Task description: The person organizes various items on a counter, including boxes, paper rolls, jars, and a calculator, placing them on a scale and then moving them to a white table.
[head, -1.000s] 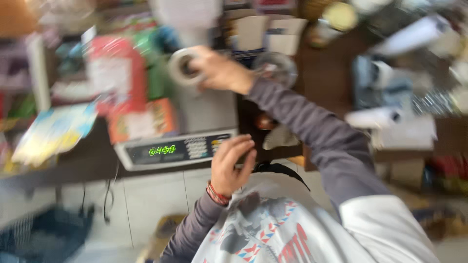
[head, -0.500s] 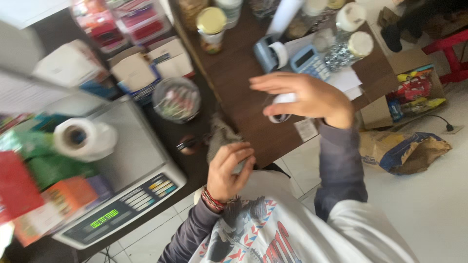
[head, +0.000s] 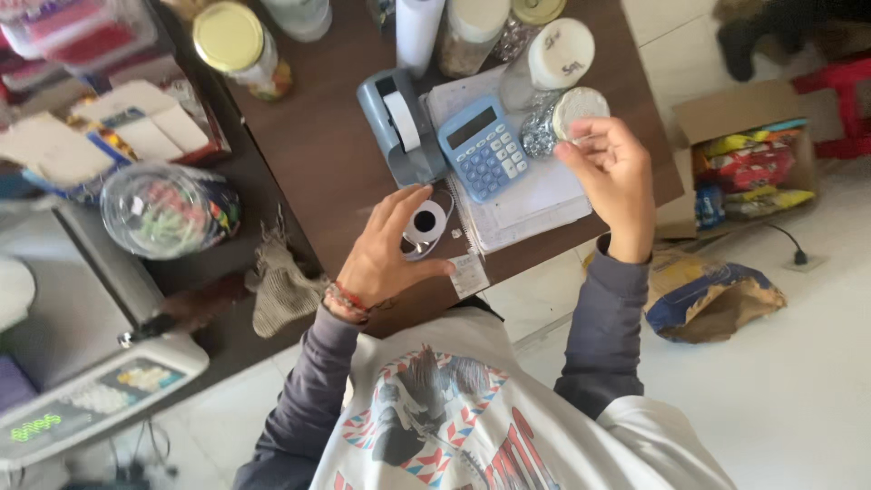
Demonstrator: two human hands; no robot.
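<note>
My left hand lies on the brown table, with its fingers and thumb curled around a small white roll with a dark core. My right hand is raised farther right. Its pinched fingertips touch the lower rim of a white-lidded jar with silvery contents. I cannot tell whether it grips the jar. A beaded bracelet is on my left wrist. Both arms are in grey sleeves.
A blue calculator lies on a notebook beside a grey tape dispenser. Jars stand at the table's back, one yellow-lidded. A clear sweet jar and a scale are left. A snack box and paper bag sit on the floor.
My view swung from the scale to the table. My right hand left a large tape roll on the scale and reached to the jars. My left hand rose from my chest to the small roll.
</note>
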